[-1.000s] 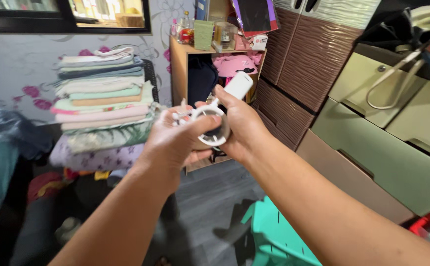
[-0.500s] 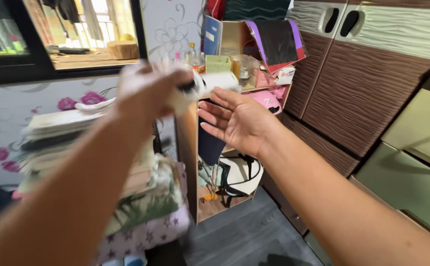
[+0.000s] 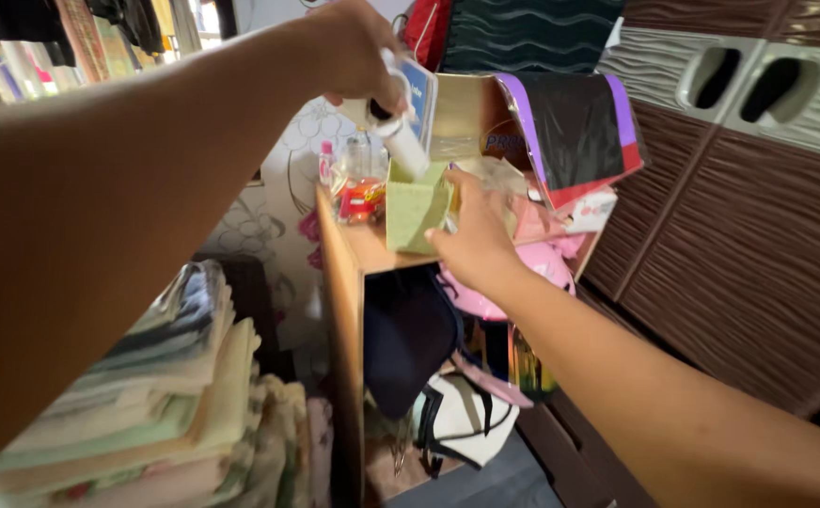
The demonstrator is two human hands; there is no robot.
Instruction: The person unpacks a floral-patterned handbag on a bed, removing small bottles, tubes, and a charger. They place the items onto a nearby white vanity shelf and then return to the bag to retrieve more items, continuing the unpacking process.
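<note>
1. White handheld fan (image 3: 401, 141): held tilted, handle end pointing down into the open top of the green box (image 3: 417, 209). Its upper part is hidden behind the fingers, so the head is not readable.
2. Left hand (image 3: 354, 52): clenched around the top of the fan, arm coming in from the upper left, above the shelf top.
3. Right hand (image 3: 474, 233): fingers pressed against the right side of the green box, gripping its wall; thumb side hidden, so how far it wraps round cannot be told.
4. Green box: stands on the top of the wooden shelf (image 3: 339, 282), near the front edge, roughly mid-width.
5. Just left of the box, on the same top: a small bottle with a red label (image 3: 361, 193) and a pink bottle (image 3: 326, 162), close to the left edge.
6. Behind and right of the box: a gold carton (image 3: 462, 113) and a dark flat package with purple and red edges (image 3: 579, 132), leaning toward the back right corner.
7. Inside the shelf, below the top: a dark blue cloth (image 3: 405, 339), a pink cap (image 3: 546, 263), a white bag with black straps (image 3: 462, 419).
8. Left of the shelf: a stack of folded cloths (image 3: 161, 395).
9. Right of the shelf: a brown ribbed cupboard (image 3: 739, 245).
</note>
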